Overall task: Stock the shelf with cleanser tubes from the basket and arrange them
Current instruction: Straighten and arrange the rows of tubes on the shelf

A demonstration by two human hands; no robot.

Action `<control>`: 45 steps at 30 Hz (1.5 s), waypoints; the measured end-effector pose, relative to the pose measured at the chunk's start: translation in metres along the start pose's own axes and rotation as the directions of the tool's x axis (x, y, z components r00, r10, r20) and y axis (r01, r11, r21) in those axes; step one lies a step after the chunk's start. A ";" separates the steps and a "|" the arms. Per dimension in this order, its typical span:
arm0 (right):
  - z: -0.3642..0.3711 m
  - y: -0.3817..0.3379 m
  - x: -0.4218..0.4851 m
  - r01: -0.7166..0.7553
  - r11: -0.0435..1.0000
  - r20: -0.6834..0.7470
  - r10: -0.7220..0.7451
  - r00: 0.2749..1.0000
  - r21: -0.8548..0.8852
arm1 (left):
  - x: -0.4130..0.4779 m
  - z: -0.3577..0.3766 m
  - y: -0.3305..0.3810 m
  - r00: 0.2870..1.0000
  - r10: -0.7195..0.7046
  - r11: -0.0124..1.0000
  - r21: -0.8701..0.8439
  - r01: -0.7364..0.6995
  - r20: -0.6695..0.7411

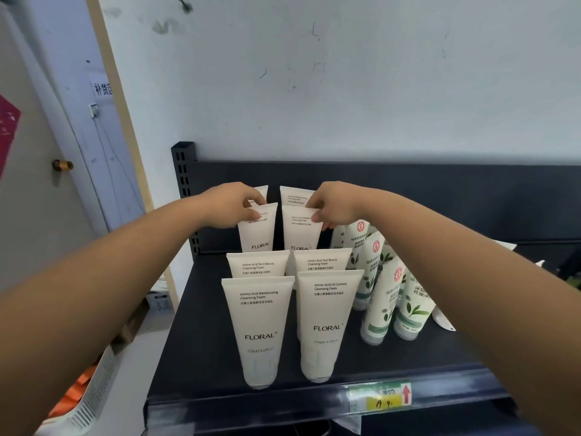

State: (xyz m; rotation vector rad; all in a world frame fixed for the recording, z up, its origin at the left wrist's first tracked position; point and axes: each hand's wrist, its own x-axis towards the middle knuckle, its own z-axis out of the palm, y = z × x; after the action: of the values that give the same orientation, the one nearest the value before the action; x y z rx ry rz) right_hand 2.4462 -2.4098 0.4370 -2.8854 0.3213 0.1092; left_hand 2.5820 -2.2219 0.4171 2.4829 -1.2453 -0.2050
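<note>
White FLORAL cleanser tubes stand cap-down in two columns on the dark shelf (408, 357). Each column runs from the front edge to the back panel. My left hand (231, 204) pinches the top of the third tube in the left column (257, 231). My right hand (334, 204) grips the top of the third tube in the right column (301, 231). Behind them stand two more tubes (294, 195), partly hidden by my hands. The two front tubes (259, 328) are the nearest and largest in view.
Green-leaf tubes (377, 297) crowd the shelf right of the white ones, some leaning. A white slatted basket (91, 401) with orange items sits at the lower left. A yellow price tag (380, 398) is on the shelf's front rail. A door with a knob (62, 165) is at left.
</note>
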 end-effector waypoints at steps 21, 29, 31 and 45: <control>-0.001 0.004 -0.057 0.052 0.991 0.097 -0.064 0.993 0.127 | -0.058 -0.005 0.017 0.960 0.158 0.963 -0.253 -0.097 0.231; 0.000 -0.004 -0.052 0.074 0.995 0.100 -0.080 0.992 0.065 | -0.056 -0.002 0.017 0.958 0.162 0.963 -0.252 -0.101 0.237; 0.001 -0.002 -0.052 0.071 0.993 0.099 -0.080 0.992 0.094 | -0.058 -0.003 0.017 0.957 0.162 0.962 -0.253 -0.100 0.239; -0.007 0.004 -0.045 0.070 0.990 0.174 -0.091 0.980 0.122 | -0.058 -0.008 0.015 0.952 0.171 0.974 -0.191 -0.123 0.256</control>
State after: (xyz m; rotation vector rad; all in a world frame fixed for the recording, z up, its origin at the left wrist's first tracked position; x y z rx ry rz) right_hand 2.4017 -2.4063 0.4470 -2.7445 0.1707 0.3234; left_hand 2.5384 -2.1816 0.4287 2.2561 -1.4473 -0.6049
